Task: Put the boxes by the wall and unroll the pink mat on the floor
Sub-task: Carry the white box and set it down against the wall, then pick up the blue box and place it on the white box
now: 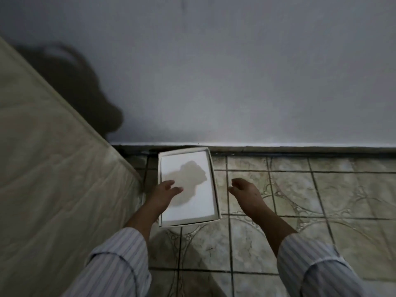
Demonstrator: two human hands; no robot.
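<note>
A flat white box [188, 202] lies on the tiled floor, its far end touching the base of the wall [235, 82]. My left hand [164, 190] hovers over the box's left edge with fingers apart, holding nothing. My right hand [245, 190] hangs just right of the box, fingers loosely curled and empty, apart from the box. A shadow of a hand falls across the box's top. No pink mat is in view.
A beige mattress [53, 168] stands slanted at the left, its corner close to the box's left side. Patterned floor tiles [310, 200] stretch to the right along the dark skirting [278, 150].
</note>
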